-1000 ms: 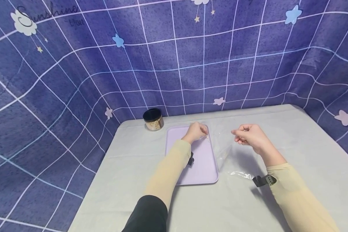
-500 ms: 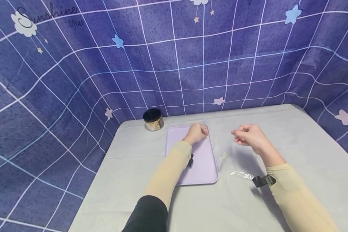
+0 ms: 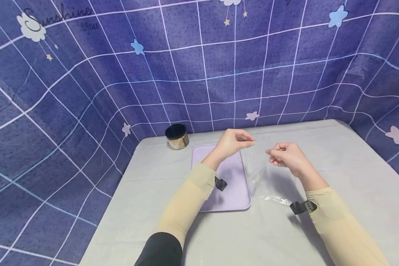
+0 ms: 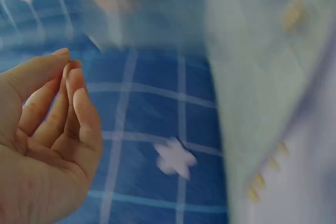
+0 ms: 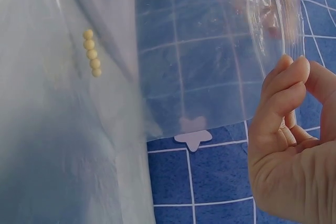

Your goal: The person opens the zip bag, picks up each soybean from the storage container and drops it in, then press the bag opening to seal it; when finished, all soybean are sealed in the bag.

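At the far left, by the backdrop corner, stands a small round jar (image 3: 176,137) with a glossy black lid and a clear wall showing tan, grainy contents; it is well apart from the fingers of either hand. Right of it lies a flat rectangular tray (image 3: 231,184) of smooth pale lilac plastic with rounded corners and a low rim, resting on the matte grey tablecloth (image 3: 146,207). A short row of small, round, cream-yellow beads (image 5: 92,52) sits on the tray near its right edge, below the left fingertips.

The left hand (image 3: 232,142) is raised above the far end of the tray, fingers curled in close with the thumb tip against them in a narrow pinch at the left upper edge of a thin, clear plastic bag (image 3: 257,162). Whether the film is actually caught between the fingertips I cannot tell; the left wrist view is blurred.

The bag hangs between the two hands, glossy and creased, its lower part trailing onto the cloth just right of the tray.

The right hand (image 3: 287,157) pinches the bag's crinkled right edge between thumb and gathered fingers (image 5: 286,90).

Behind it all hangs a soft blue-purple fabric backdrop (image 3: 199,66) with a white grid and pale stars.
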A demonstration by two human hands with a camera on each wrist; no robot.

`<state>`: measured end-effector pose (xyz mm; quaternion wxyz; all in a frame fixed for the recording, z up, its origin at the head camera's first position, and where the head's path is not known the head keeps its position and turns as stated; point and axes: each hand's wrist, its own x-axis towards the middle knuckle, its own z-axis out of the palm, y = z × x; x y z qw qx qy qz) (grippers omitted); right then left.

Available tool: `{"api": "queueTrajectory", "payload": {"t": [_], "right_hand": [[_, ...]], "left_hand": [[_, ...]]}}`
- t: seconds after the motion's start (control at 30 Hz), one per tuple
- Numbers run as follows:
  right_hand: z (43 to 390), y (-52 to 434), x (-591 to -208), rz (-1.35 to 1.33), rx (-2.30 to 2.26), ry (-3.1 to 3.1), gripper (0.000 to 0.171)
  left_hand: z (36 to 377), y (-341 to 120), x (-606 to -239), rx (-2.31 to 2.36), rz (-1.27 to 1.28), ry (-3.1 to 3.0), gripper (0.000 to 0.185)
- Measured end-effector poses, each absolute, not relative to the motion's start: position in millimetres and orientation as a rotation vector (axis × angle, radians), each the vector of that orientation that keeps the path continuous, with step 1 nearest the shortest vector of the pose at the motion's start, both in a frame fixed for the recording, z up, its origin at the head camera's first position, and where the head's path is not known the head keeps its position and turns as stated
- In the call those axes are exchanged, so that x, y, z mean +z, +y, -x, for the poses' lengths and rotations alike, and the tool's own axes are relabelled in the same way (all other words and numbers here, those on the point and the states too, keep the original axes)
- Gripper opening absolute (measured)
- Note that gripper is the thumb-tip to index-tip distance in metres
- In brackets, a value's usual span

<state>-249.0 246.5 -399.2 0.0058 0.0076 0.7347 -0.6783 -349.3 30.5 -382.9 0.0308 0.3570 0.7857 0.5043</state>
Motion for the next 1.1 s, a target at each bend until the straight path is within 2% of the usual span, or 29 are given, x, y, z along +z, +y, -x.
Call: {"api": "queueTrajectory", "payload": {"t": [0.17, 0.4, 0.6, 0.83, 1.1], "right_hand": [[249.1, 245.6, -398.6, -0.026, -2.110, 2.300, 0.023], [247.2, 244.1, -398.6, -0.028, -2.134, 2.274, 0.024], [246.9, 246.0, -399.5, -0.026, -2.153, 2.261, 0.024], [248.6, 245.8, -401.0, -0.037, -2.158, 2.242, 0.024], [249.4, 247.9, -402.4, -0.036, -2.147, 2.239, 0.024]], "left_hand": [[318.3, 39.3, -368.2, 1.397, -1.241, 2.456, 0.011], [314.0, 39.7, -377.8, 1.269, -1.323, 2.516, 0.014], [345.1, 28.1, -387.4, 1.462, -1.122, 2.547, 0.011], [393.8, 15.1, -433.5, 1.266, -0.794, 2.678, 0.008], [409.8, 14.6, -476.2, 1.132, -0.761, 2.711, 0.010]]}}
